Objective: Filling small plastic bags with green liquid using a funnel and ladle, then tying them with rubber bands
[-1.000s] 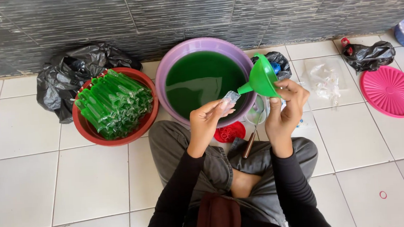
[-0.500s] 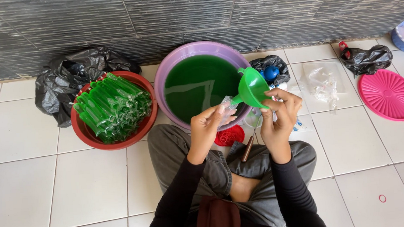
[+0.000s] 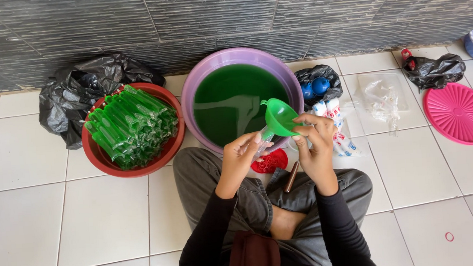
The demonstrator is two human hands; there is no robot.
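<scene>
A green funnel [image 3: 280, 117] is gripped by the right hand [image 3: 315, 144] just over the purple basin's [image 3: 200, 80] near rim while its spout is fed into a clear tube bag [image 3: 263, 139] pinched in the left hand [image 3: 239, 159], so steady alignment seems called for before any green liquid [image 3: 229, 100] can be poured

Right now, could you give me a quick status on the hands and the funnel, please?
Left hand pinching clear tube bag. Right hand steadying green funnel over purple basin. Nothing blocking.
</scene>
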